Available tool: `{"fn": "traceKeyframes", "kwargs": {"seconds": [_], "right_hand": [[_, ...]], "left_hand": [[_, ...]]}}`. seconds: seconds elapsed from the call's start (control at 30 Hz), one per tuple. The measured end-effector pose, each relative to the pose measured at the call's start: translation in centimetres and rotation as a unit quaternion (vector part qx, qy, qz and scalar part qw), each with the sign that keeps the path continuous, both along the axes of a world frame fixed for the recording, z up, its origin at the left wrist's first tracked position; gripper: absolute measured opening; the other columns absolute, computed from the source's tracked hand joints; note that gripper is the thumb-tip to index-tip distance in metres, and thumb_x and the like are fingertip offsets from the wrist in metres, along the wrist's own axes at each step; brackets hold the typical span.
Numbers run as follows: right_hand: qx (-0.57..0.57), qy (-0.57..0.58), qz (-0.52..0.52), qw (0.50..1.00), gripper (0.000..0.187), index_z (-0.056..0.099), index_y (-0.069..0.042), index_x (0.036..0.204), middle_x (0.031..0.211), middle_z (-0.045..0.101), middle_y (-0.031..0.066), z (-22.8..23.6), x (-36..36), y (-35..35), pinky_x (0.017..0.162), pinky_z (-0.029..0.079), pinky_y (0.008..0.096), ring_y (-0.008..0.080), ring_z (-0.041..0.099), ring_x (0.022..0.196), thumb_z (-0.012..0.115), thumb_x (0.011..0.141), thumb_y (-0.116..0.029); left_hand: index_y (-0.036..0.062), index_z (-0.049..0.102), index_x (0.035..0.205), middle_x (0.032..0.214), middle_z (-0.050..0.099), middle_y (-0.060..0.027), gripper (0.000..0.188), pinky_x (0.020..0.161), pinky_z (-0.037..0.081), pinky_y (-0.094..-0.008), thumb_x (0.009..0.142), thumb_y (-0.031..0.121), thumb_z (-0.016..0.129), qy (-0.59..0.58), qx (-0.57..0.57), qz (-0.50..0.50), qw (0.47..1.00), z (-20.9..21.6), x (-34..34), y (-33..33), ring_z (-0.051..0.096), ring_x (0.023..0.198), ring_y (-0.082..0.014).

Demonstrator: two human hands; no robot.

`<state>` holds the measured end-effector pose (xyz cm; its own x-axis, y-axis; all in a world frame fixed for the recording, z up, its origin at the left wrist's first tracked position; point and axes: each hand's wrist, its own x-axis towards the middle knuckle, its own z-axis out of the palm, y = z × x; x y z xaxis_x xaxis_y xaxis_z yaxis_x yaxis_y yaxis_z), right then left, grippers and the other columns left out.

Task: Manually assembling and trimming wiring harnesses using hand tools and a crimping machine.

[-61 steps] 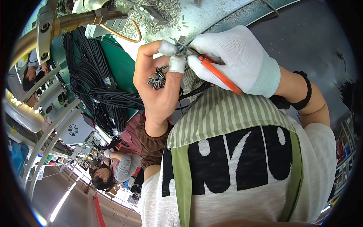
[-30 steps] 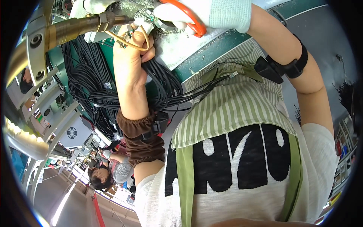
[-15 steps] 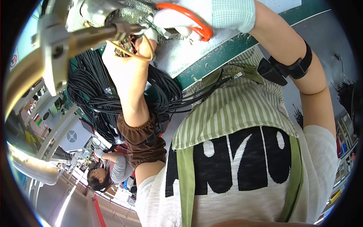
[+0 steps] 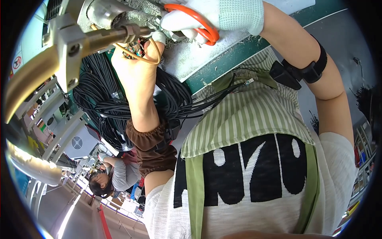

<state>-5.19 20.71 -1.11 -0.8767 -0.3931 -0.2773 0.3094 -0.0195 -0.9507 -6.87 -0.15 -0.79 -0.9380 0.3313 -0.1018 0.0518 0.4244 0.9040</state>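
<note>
My right hand [image 4: 179,20], in a white knitted glove, is closed around a hand tool with curved orange handles [image 4: 210,28]. The tool's metal head is partly hidden by my fingers. Close by on its left, my bare left hand [image 4: 137,71] pinches a small bundle of coloured wire ends [image 4: 138,48], with a white cover on one fingertip. A tan loop [image 4: 147,61] arcs over that hand; I cannot tell if it is a wire or a band. Beneath my left forearm lie coils of black cable [image 4: 105,101], and several strands run across to my striped apron [image 4: 246,107].
Silvery clippings [image 4: 191,59] are scattered over the white work surface, which has a green edge [image 4: 223,63]. A brass-coloured tube with a metal clamp [image 4: 71,47] crosses close on the left. A rounded metal part [image 4: 104,14] stands behind it. Another person [image 4: 123,175] works at the lower left.
Both hands keep their grips and stay almost in place. The view has shifted slightly, and the tube with its clamp appears sharper. The person behind sits a little differently in the picture.
</note>
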Motion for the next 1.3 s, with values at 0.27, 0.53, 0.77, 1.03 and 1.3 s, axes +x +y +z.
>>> {"fn": "traceKeyframes", "kwargs": {"seconds": [0.27, 0.53, 0.77, 1.03, 1.3], "right_hand": [[0.009, 0.033, -0.06, 0.998, 0.03, 0.058, 0.002, 0.069, 0.052, 0.055, 0.0085, -1.7, 0.0, -0.1, 0.04, 0.043, 0.031, 0.0167, 0.056, 0.043, 0.065, 0.085, -0.022], [0.087, 0.163, -0.105, 0.977, 0.03, 0.056, 0.002, 0.071, 0.054, 0.056, 0.0112, -1.7, 0.5, -0.3, 0.04, 0.043, 0.0316, 0.0188, 0.057, 0.044, 0.065, 0.086, -0.022], [-0.059, 0.022, -0.087, 0.994, 0.031, 0.058, 0.004, 0.073, 0.055, 0.056, 0.0094, -1.4, -0.1, -0.1, 0.041, 0.044, 0.0304, 0.0173, 0.057, 0.046, 0.065, 0.086, -0.023], [-0.058, 0.067, -0.06, 0.994, 0.031, 0.061, 0.005, 0.071, 0.057, 0.058, 0.01, -1.4, 0.1, 0.2, 0.042, 0.044, 0.0296, 0.0171, 0.056, 0.046, 0.064, 0.086, -0.022], [-0.052, 0.043, -0.063, 0.996, 0.031, 0.061, 0.004, 0.07, 0.057, 0.059, 0.0103, -1.6, 0.2, 0.1, 0.043, 0.045, 0.0294, 0.018, 0.058, 0.046, 0.062, 0.085, -0.022]], "left_hand": [[-0.0012, 0.059, 0.093, 0.077, 0.062, -0.0065, 0.019, 0.051, 0.041, -0.022, 0.088, 0.017, 0.061, -0.159, 0.191, -0.052, 0.967, -0.9, -1.8, -1.7, 0.054, 0.062, -0.0095], [-0.0007, 0.054, 0.104, 0.08, 0.064, -0.0117, 0.023, 0.046, 0.038, -0.0188, 0.091, 0.017, 0.061, -0.152, 0.187, -0.027, 0.97, -1.0, -1.0, -1.2, 0.052, 0.059, -0.0078], [0.0022, 0.052, 0.102, 0.075, 0.065, -0.0116, 0.031, 0.042, 0.034, -0.0168, 0.085, 0.02, 0.071, -0.145, 0.172, -0.043, 0.973, -1.3, -2.0, -0.2, 0.052, 0.054, -0.0062], [0.0042, 0.055, 0.093, 0.066, 0.061, -0.0047, 0.039, 0.04, 0.033, -0.0161, 0.077, 0.032, 0.078, -0.087, 0.133, -0.065, 0.985, -1.1, -1.9, -0.1, 0.048, 0.048, -0.0048], [0.0035, 0.058, 0.083, 0.061, 0.055, 0.0004, 0.044, 0.041, 0.033, -0.0161, 0.072, 0.038, 0.082, -0.05, 0.068, -0.009, 0.996, -0.9, -1.2, 0.3, 0.046, 0.047, -0.0034]]}}
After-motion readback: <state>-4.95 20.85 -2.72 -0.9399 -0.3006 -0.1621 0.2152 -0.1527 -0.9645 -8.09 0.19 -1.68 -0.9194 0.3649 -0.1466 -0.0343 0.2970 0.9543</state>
